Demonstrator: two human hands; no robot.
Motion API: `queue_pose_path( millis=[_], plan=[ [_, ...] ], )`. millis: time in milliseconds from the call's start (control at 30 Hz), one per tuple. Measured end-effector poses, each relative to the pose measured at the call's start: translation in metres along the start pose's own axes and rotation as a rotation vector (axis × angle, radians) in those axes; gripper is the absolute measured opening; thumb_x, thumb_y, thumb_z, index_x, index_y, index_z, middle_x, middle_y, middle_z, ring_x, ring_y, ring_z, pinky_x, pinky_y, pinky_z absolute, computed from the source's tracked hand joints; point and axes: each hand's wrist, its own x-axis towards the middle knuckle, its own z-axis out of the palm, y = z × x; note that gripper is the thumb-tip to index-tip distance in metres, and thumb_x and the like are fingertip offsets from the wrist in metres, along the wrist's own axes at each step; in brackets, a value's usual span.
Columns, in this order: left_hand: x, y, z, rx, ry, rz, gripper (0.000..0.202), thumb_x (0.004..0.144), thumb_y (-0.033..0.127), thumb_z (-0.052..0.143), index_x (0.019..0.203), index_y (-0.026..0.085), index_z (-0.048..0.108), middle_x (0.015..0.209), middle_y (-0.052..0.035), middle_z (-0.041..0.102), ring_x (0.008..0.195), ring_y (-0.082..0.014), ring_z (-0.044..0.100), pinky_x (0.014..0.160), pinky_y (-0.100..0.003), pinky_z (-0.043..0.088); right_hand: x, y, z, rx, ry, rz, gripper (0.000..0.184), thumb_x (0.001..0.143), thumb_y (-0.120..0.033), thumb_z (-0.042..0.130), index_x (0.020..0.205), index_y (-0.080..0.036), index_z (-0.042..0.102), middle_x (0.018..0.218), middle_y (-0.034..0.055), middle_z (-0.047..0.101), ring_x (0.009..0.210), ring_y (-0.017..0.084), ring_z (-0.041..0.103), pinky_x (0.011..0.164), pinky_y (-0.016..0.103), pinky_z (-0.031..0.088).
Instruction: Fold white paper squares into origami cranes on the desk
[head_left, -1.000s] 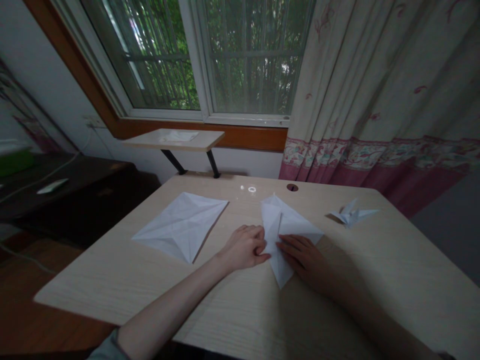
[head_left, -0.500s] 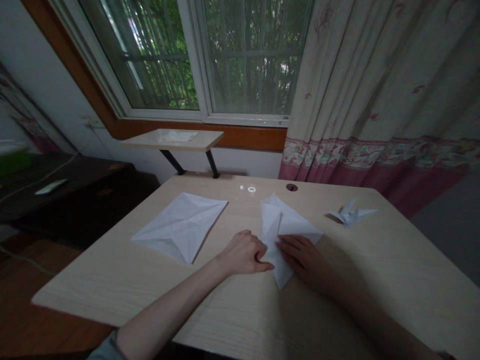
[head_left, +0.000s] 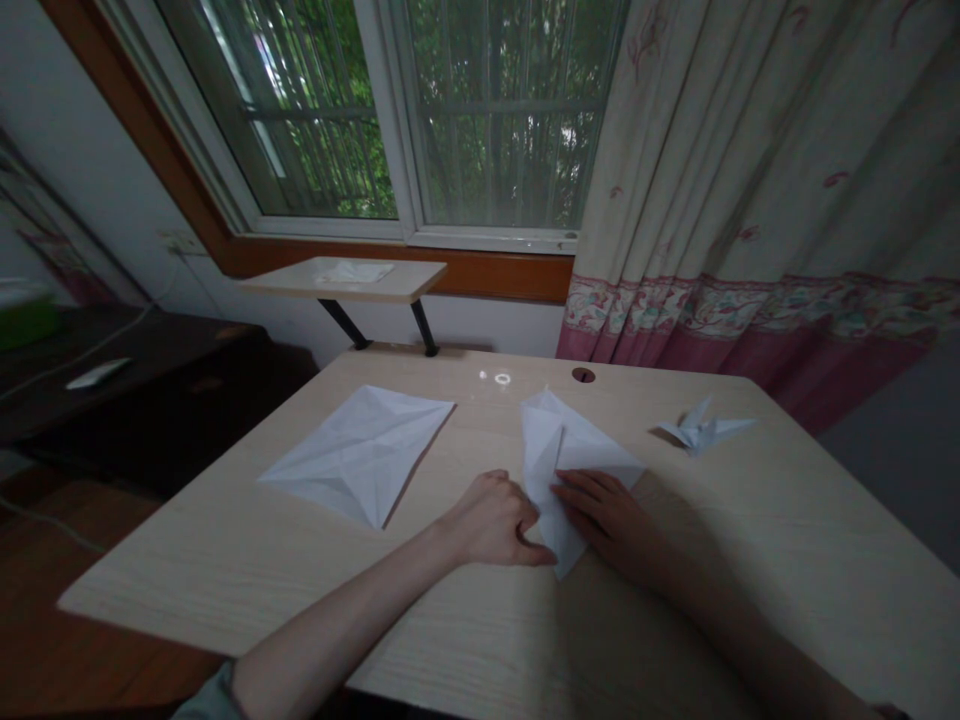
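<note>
A white sheet of paper [head_left: 589, 445], partly folded, lies in front of me, one flap turned over along its left side. My left hand [head_left: 499, 520] rests against its lower left edge; the fingers are curled in and the thumb reaches out to the paper near its bottom tip. Nothing shows inside those curled fingers. Flat on the lower right of the same sheet lies my right hand [head_left: 611, 515], fingers stretched out and covering part of the paper.
A second creased white sheet [head_left: 360, 450] lies left on the wooden table [head_left: 187, 560]. A folded paper crane [head_left: 699, 432] sits at the right. Behind stands a small raised shelf [head_left: 277, 283] bearing white paper. A cable hole [head_left: 583, 375] is near the table's back edge.
My left hand has slid slightly down along the paper's left edge, its thumb now closer to the bottom tip. The right hand and the paper look unmoved.
</note>
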Motion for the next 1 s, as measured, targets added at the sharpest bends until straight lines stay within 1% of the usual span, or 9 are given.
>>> queue_pose_path(
  millis=[133, 433, 600, 700, 800, 900, 1000],
  plan=[
    [0.000, 0.003, 0.000, 0.025, -0.010, -0.017, 0.054, 0.071, 0.069, 0.071, 0.056, 0.019, 0.060, 0.058, -0.0008, 0.067, 0.061, -0.0204, 0.066, 0.066, -0.032, 0.040, 0.000, 0.000, 0.000, 0.000, 0.002, 0.002, 0.038, 0.098, -0.020, 0.049, 0.134, -0.026, 0.060, 0.139, 0.0069, 0.061, 0.125, 0.024, 0.056, 0.104, 0.048, 0.048],
    [0.001, 0.012, -0.002, 0.058, -0.045, -0.064, 0.059, 0.066, 0.077, 0.068, 0.065, 0.019, 0.068, 0.065, -0.0047, 0.070, 0.067, -0.0241, 0.068, 0.073, -0.036, 0.045, -0.001, 0.001, 0.001, 0.014, -0.005, 0.022, 0.038, 0.099, -0.021, 0.048, 0.135, -0.028, 0.060, 0.139, 0.0061, 0.061, 0.125, 0.024, 0.056, 0.105, 0.048, 0.048],
    [0.002, 0.012, -0.001, 0.062, -0.045, -0.056, 0.062, 0.065, 0.080, 0.067, 0.066, 0.018, 0.068, 0.066, -0.0057, 0.070, 0.068, -0.0248, 0.068, 0.074, -0.037, 0.044, -0.001, 0.001, -0.001, 0.025, 0.005, 0.008, 0.038, 0.099, -0.021, 0.047, 0.135, -0.028, 0.060, 0.138, 0.0065, 0.061, 0.126, 0.025, 0.056, 0.105, 0.048, 0.048],
    [0.002, 0.008, 0.000, 0.049, -0.043, -0.021, 0.063, 0.065, 0.081, 0.067, 0.066, 0.018, 0.066, 0.065, -0.0051, 0.070, 0.066, -0.0238, 0.067, 0.072, -0.035, 0.043, -0.001, 0.001, -0.001, 0.026, 0.000, -0.001, 0.039, 0.100, -0.022, 0.047, 0.136, -0.028, 0.059, 0.139, 0.0064, 0.061, 0.126, 0.024, 0.055, 0.105, 0.049, 0.047],
    [0.001, 0.001, 0.001, 0.013, -0.023, 0.029, 0.061, 0.072, 0.078, 0.066, 0.061, 0.018, 0.061, 0.061, -0.0027, 0.067, 0.065, -0.0211, 0.066, 0.070, -0.032, 0.041, 0.000, 0.001, -0.002, 0.013, -0.010, 0.008, 0.039, 0.099, -0.023, 0.046, 0.136, -0.028, 0.059, 0.139, 0.0064, 0.061, 0.126, 0.024, 0.055, 0.106, 0.048, 0.047],
    [-0.001, -0.006, 0.002, -0.036, 0.019, 0.059, 0.055, 0.083, 0.067, 0.065, 0.058, 0.018, 0.055, 0.059, 0.0003, 0.065, 0.064, -0.0174, 0.065, 0.070, -0.030, 0.040, 0.000, 0.000, -0.003, 0.005, -0.018, 0.013, 0.038, 0.099, -0.021, 0.046, 0.134, -0.027, 0.061, 0.139, 0.0068, 0.061, 0.124, 0.024, 0.056, 0.105, 0.048, 0.048],
    [-0.001, -0.011, 0.005, -0.067, 0.086, 0.088, 0.050, 0.093, 0.056, 0.058, 0.060, 0.018, 0.054, 0.060, 0.0011, 0.063, 0.064, -0.0154, 0.063, 0.072, -0.030, 0.040, 0.000, 0.000, -0.003, 0.009, -0.010, 0.001, 0.038, 0.099, -0.020, 0.046, 0.134, -0.026, 0.061, 0.139, 0.0065, 0.061, 0.124, 0.024, 0.056, 0.105, 0.048, 0.048]
  ],
)
